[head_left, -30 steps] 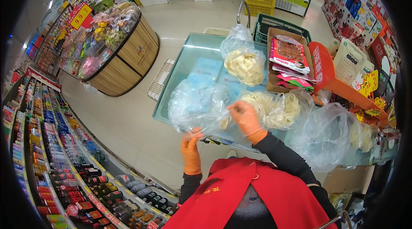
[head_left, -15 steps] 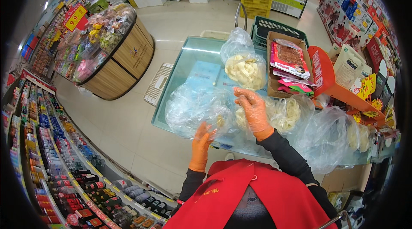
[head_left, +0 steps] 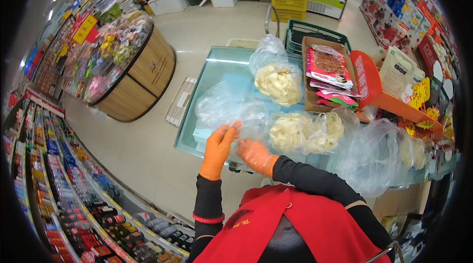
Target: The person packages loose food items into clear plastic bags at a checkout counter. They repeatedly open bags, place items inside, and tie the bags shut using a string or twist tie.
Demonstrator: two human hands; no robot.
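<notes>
Both my hands wear orange gloves, with a clear film over the right one at least. At the near edge of a glass-topped table (head_left: 190, 140), my left hand (head_left: 217, 149) is closed, fingertips pinching the edge of a clear plastic bag (head_left: 229, 107). Just right of it, my right hand (head_left: 257, 156) has its fingers curled together on the same bag's near edge. The bag lies crumpled on pale blue sheets. Two bundles of pale, flat noodles (head_left: 289, 130) in clear plastic sit to the right. Farther back stands another bag of noodles (head_left: 278, 85).
Right of the noodles are a cardboard box (head_left: 311, 93) of flat packets, an orange display stand (head_left: 367, 83) and a large clear bag (head_left: 374, 159). A green crate (head_left: 295, 41) stands behind. Bottle shelves (head_left: 98, 199) run along my left; a wooden bin (head_left: 138, 75) stands beyond.
My right hand has moved left and nearer from the noodles to my left hand. My left hand has risen slightly and closed on the bag. The bag has been gathered, uncovering some blue sheet.
</notes>
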